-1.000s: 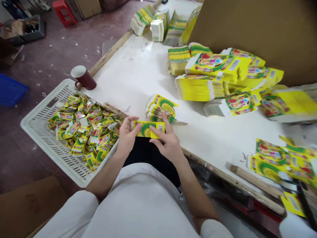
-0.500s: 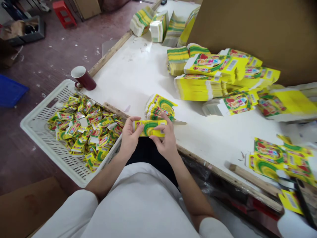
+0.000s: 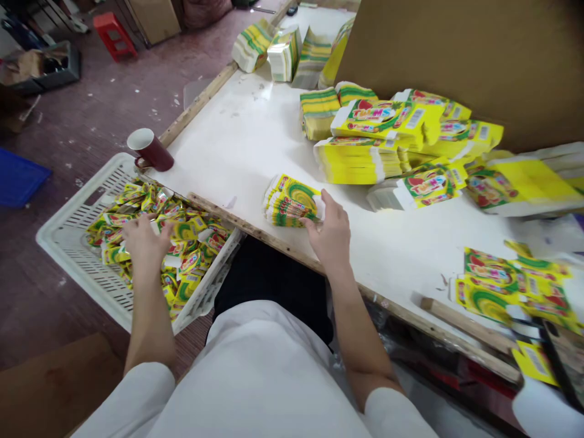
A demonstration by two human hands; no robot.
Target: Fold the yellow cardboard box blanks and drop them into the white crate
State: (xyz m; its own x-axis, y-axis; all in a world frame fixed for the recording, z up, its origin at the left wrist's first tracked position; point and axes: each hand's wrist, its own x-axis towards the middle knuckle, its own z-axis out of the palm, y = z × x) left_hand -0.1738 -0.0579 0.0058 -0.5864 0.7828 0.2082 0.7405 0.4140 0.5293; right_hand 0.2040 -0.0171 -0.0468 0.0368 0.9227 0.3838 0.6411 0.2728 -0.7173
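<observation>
My left hand (image 3: 145,242) reaches over the white plastic basket (image 3: 73,216), which is full of small folded yellow-green cartons (image 3: 182,234). Its fingers are spread above the pile, and a folded carton lies at the fingertips, not gripped. My right hand (image 3: 331,234) rests on the white table (image 3: 237,140) at a small stack of flat yellow-green carton blanks (image 3: 289,201). Its fingers curl onto the stack's near edge and touch the top blank.
A dark red mug (image 3: 148,149) stands at the table's left corner beside the basket. Larger stacks of flat cartons (image 3: 365,146) lie at the back, before a brown cardboard sheet (image 3: 456,55). More blanks (image 3: 511,286) lie at the right. A wooden strip (image 3: 255,228) edges the table.
Both hands held one carton in front of me. Now the left hand has swung over the basket and the carton is out of its grip; the right hand has moved onto the stack of blanks.
</observation>
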